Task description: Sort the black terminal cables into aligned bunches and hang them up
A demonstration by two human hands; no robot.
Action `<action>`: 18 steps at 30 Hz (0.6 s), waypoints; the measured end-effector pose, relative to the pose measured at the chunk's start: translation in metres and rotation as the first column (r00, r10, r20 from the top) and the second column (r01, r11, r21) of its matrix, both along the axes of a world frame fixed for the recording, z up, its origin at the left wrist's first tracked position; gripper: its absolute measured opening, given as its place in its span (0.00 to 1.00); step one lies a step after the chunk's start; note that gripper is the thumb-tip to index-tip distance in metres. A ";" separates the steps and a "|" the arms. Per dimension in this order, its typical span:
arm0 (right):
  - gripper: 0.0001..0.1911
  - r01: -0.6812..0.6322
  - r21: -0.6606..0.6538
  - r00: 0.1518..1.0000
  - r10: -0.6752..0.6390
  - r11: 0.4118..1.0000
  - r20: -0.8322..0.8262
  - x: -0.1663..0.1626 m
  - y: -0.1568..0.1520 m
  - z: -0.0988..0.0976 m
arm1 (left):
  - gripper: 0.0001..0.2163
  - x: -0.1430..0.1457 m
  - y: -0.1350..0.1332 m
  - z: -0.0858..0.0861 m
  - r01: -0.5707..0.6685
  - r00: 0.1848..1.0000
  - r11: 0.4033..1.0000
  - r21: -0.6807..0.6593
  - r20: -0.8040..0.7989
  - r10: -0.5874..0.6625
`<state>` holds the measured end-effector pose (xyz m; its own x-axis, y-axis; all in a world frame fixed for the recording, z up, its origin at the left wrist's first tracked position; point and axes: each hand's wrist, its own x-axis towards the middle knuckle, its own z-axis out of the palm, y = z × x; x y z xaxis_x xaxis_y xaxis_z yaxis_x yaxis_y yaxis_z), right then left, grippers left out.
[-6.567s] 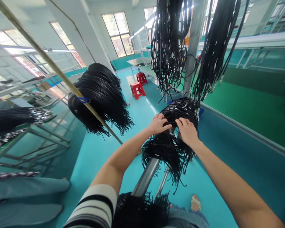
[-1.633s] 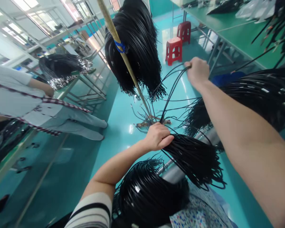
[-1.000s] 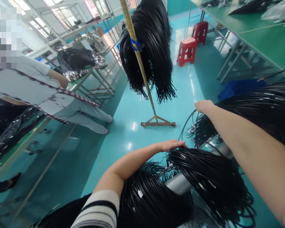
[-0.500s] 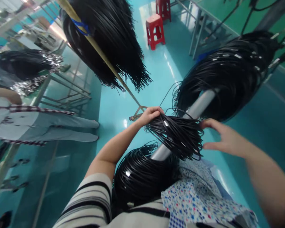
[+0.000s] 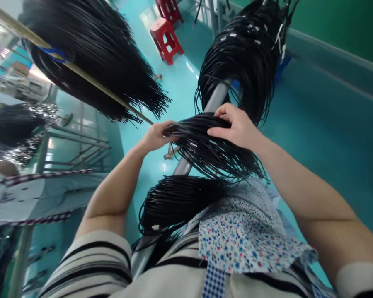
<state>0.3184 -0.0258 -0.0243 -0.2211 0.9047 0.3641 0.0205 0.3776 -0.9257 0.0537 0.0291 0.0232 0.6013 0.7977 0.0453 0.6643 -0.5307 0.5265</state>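
A bundle of thin black cables [image 5: 202, 142] lies across a grey metal pole [image 5: 183, 166] in front of me. At the bundle's left end, my left hand [image 5: 158, 135] is closed round the cables, its fingertips partly hidden. My right hand [image 5: 238, 127] grips the upper side of the same bundle, thumb and fingers on either side of some strands. Nearer my body, another cable bundle [image 5: 180, 200] hangs over the pole. Farther along the pole hangs a thick loop of black cables [image 5: 239, 54] with small white tags.
A large sheaf of black cables [image 5: 93, 54] hangs at upper left on a yellowish pole [image 5: 96, 85] with a blue tie. Red stools [image 5: 166, 39] stand on the teal floor. Another person [image 5: 21, 198] is at the left beside a rack [image 5: 77, 145]. A patterned apron [image 5: 245, 231] covers my front.
My right hand has moved from beside the bundle's right end onto its upper middle. The left hand has shifted to the left end, and the whole view has turned.
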 end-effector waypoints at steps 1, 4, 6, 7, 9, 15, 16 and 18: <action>0.18 0.043 0.018 0.999 -0.043 0.999 0.005 0.003 0.002 0.007 | 0.21 0.002 -0.007 0.003 -0.076 0.997 0.987 0.139 -0.008 0.078; 0.16 0.112 0.057 0.992 -0.114 0.992 0.046 0.016 0.010 0.022 | 0.19 0.011 -0.030 0.017 -0.179 0.975 0.878 0.444 -0.041 0.219; 0.15 0.096 0.084 0.980 -0.109 0.992 0.166 0.027 0.011 0.024 | 0.20 0.016 -0.047 0.019 -0.136 0.945 0.858 0.495 -0.194 0.262; 0.14 0.065 0.093 0.963 -0.087 0.993 0.257 0.031 0.009 0.022 | 0.20 0.018 -0.054 0.017 -0.108 0.908 0.871 0.479 -0.309 0.282; 0.13 -0.020 0.072 0.898 -0.013 0.997 0.439 0.038 0.003 0.017 | 0.19 0.020 -0.064 0.009 -0.090 0.791 0.903 0.421 -0.520 0.321; 0.11 0.144 0.140 0.862 -0.193 0.980 0.469 0.050 0.004 0.017 | 0.20 0.027 -0.069 0.007 -0.117 0.688 0.940 0.320 -0.657 0.309; 0.12 0.183 0.153 0.869 -0.232 0.971 0.437 0.049 0.009 0.017 | 0.23 0.027 -0.074 0.014 -0.103 0.725 0.951 0.291 -0.633 0.272; 0.16 0.165 0.086 0.891 -0.186 0.983 0.414 0.045 0.020 0.013 | 0.28 0.025 -0.092 0.034 -0.131 0.801 0.945 0.301 -0.530 0.280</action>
